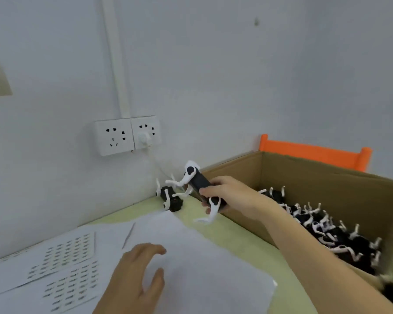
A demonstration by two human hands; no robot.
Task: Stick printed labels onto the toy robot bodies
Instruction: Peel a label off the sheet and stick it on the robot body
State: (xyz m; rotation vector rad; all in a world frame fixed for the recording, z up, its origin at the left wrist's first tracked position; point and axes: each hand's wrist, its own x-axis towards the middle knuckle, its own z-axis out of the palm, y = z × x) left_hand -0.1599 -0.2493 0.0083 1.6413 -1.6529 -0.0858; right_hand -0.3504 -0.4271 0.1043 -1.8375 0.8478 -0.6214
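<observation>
My right hand (230, 196) grips a black toy robot body with white legs (196, 180), held in the air near the box's left wall. Another toy robot (171, 199) lies on the table by the wall corner. My left hand (136, 275) rests with relaxed fingers on white paper at the bottom centre and holds nothing. Label sheets (64, 264) printed with rows of small dark labels lie to its left. A thin pair of tweezers (128, 235) lies on the paper.
A cardboard box (327, 177) at the right holds several black-and-white toy robots (327, 232). An orange plastic piece (313, 152) stands behind it. A double wall socket (127, 134) with a white plug and cable sits above the green table (241, 239).
</observation>
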